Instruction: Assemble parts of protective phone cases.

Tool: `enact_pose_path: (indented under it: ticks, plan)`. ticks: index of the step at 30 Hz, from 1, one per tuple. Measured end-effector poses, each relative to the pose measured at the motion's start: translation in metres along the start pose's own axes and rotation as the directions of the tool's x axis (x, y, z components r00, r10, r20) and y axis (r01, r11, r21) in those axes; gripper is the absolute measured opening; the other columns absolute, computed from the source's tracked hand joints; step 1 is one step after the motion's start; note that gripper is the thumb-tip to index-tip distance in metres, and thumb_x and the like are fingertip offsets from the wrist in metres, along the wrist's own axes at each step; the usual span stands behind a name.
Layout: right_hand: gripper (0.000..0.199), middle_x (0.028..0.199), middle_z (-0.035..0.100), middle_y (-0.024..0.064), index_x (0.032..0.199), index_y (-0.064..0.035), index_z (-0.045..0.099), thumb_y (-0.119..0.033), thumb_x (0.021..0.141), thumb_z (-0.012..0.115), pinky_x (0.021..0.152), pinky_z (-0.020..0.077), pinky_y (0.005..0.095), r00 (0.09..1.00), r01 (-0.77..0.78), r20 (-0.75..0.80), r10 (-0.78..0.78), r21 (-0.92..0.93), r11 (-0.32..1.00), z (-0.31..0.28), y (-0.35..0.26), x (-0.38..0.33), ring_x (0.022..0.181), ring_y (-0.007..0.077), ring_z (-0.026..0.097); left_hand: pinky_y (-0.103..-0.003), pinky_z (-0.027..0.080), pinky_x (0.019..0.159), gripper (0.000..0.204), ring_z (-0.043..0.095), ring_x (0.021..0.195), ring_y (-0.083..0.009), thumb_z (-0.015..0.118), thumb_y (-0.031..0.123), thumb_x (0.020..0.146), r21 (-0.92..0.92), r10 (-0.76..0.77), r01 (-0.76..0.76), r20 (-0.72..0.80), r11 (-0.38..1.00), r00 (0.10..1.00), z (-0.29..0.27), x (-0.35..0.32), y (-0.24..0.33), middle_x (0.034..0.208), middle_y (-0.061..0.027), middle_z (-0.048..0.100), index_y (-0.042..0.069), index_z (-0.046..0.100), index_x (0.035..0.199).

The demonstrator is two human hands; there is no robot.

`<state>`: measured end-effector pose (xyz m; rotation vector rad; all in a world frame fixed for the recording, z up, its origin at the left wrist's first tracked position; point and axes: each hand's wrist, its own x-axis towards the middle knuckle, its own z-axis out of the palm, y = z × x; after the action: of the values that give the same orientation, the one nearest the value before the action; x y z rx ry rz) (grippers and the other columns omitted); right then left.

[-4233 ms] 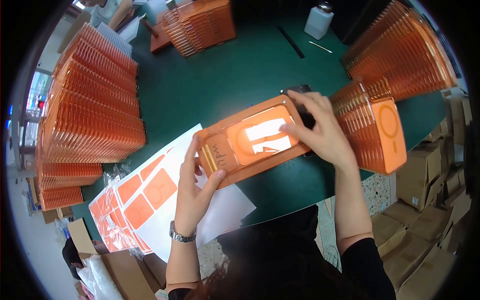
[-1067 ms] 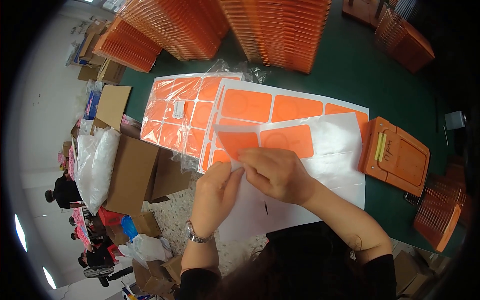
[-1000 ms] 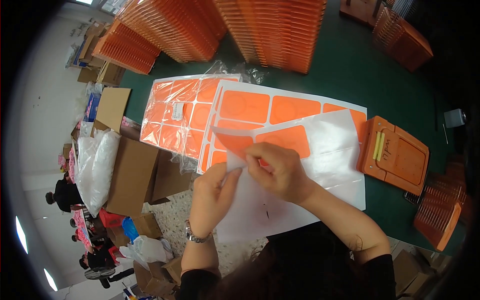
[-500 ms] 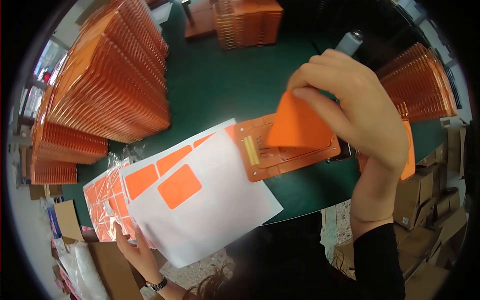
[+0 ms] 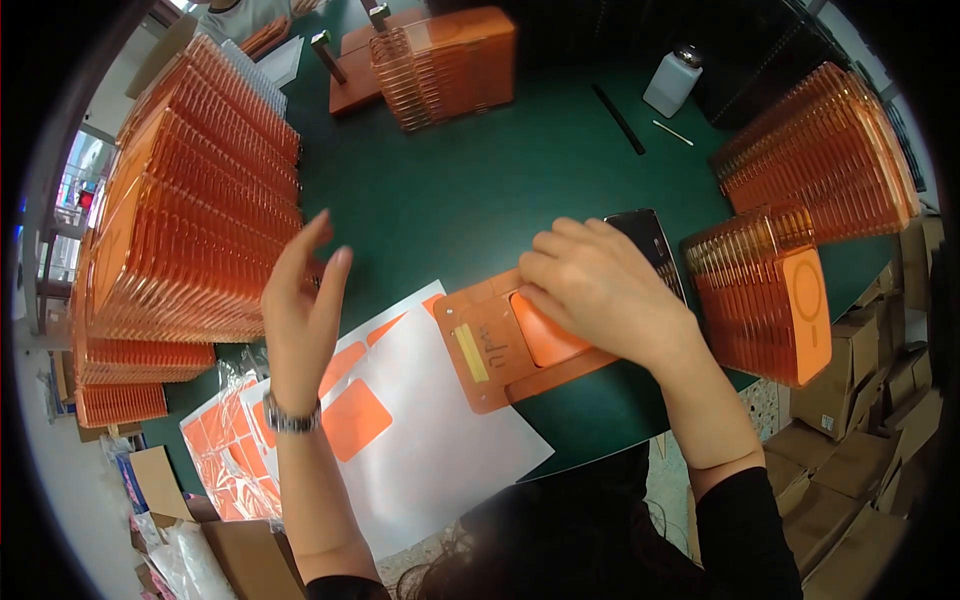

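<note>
Over the middle of the green table, my right hand (image 5: 600, 285) bends down with its fingers closed at the far edge of an orange rounded-corner sticker (image 5: 545, 338). That sticker lies in the recess of a flat orange fixture plate (image 5: 535, 386), which has a strip of yellow tape at its left end. My left hand (image 5: 308, 305) is raised with thumb and fingers apart, holding nothing, between the tall stack and a white backing sheet (image 5: 440, 480). One loose orange sticker (image 5: 358, 418) rests on that sheet, and more orange pieces show from under it.
Tall stacks of orange-tinted clear cases (image 5: 200, 200) line the left; other stacks stand at the back (image 5: 450, 70) and right (image 5: 755, 300). A white bottle (image 5: 673, 80), black stick (image 5: 618, 118) and cotton swab (image 5: 673, 132) lie far right. Cardboard boxes (image 5: 850, 470) fill the floor.
My right hand has lowered the orange sticker from above the fixture plate into its recess. My left hand has left the plastic-wrapped sheets and risen toward the table's middle. The view has shifted.
</note>
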<state>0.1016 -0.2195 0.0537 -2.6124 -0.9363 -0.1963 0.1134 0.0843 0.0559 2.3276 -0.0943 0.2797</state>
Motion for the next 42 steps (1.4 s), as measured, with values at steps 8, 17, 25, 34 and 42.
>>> enact_pose_path:
  ticks: [8,17,25,34,42]
  plan:
    - [0.01,0.083,0.054,0.0087,0.088,-0.004,0.058,-0.007,0.081,0.064,0.072,0.0493,0.036,0.998,-0.004,-0.056,0.002,-0.023,1.0,0.01,-0.022,-0.007,0.084,0.0261,0.057,-0.039,0.052,0.089,0.045,0.064,0.105,-0.0291,0.071,0.024,0.095,0.152,0.473,-0.457,-0.089,0.876,0.877,0.052,0.161,-0.007,0.127,-0.0175,0.067,0.006,0.062,0.135]
    - [0.026,0.091,0.063,0.0124,0.102,-0.002,0.062,0.002,0.076,0.065,0.076,0.0516,0.0367,0.976,-0.041,-0.187,0.111,0.344,0.938,0.004,-0.018,-0.028,0.086,0.0281,0.06,-0.043,0.052,0.092,0.027,0.065,0.106,-0.0366,0.075,0.026,0.091,0.31,0.539,-0.504,-0.031,0.806,0.842,0.073,0.226,-0.016,0.118,-0.0206,0.067,0.007,0.075,0.11]
    - [0.015,0.089,0.065,0.0089,0.11,0.0003,0.066,0.0,0.096,0.06,0.061,0.0458,0.0279,0.722,-0.233,-0.386,0.575,0.647,0.726,-0.002,0.02,-0.075,0.075,0.0153,0.06,-0.034,0.042,0.106,0.019,0.057,0.125,-0.0215,0.064,0.018,0.102,-0.226,0.345,-0.326,0.052,0.918,0.937,0.026,0.151,0.025,0.118,-0.01,0.068,0.0,0.07,0.106]
    - [0.023,0.088,0.063,0.0061,0.119,0.0035,0.062,-0.011,0.103,0.057,0.062,0.0459,0.0246,0.645,-0.273,-0.103,0.757,0.895,0.354,0.012,0.027,-0.094,0.07,0.0087,0.057,-0.056,0.027,0.121,0.009,0.033,0.15,-0.0446,0.073,0.013,0.09,-0.292,0.212,-0.163,0.145,0.942,0.967,0.04,-0.083,0.034,0.162,-0.0257,0.035,0.006,0.069,0.093]
    - [0.041,0.089,0.066,0.0106,0.125,0.0058,0.061,-0.029,0.103,0.059,0.073,0.05,0.0312,0.666,-0.381,-0.074,0.742,0.821,0.424,0.014,0.028,-0.09,0.078,0.0179,0.062,-0.053,0.031,0.121,0.048,0.031,0.151,-0.0447,0.083,0.013,0.08,-0.012,0.254,-0.256,0.189,0.967,0.949,0.071,-0.118,0.051,0.16,-0.0229,0.039,0.01,0.066,0.124]
